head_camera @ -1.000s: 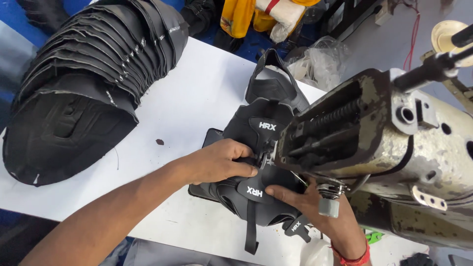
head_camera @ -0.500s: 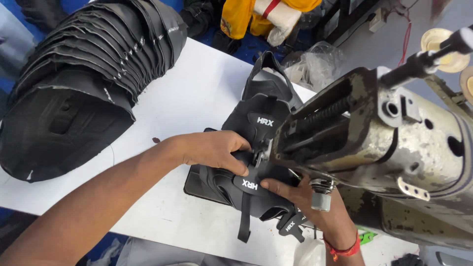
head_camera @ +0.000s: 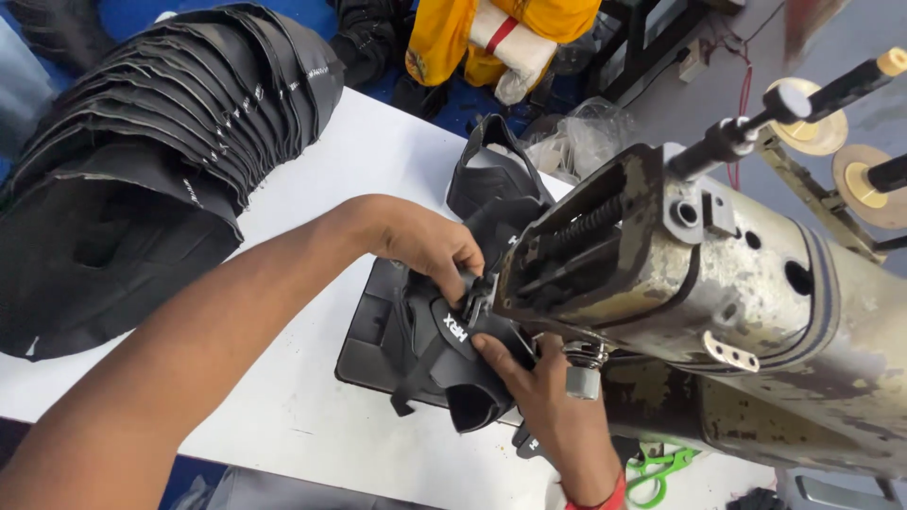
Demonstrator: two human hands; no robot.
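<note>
My left hand (head_camera: 430,244) presses down on a black shoe upper piece (head_camera: 453,349) at the needle area of a worn grey sewing machine (head_camera: 718,302). From below, my right hand (head_camera: 539,397) grips the near edge of the same black piece, under the machine head. The piece is curled and folded, with a strap hanging off its front. The needle itself is hidden behind my left fingers.
A long stack of black cut pieces (head_camera: 142,179) fans across the left of the white table (head_camera: 283,416). Another black upper (head_camera: 491,175) lies behind the machine. Green-handled scissors (head_camera: 661,467) lie near the front right. Yellow cloth (head_camera: 491,38) and thread spools (head_camera: 803,118) sit at the back.
The black piece has been turned and folded under the needle; both hands shifted with it, the left moving closer to the machine head, the right sliding under it.
</note>
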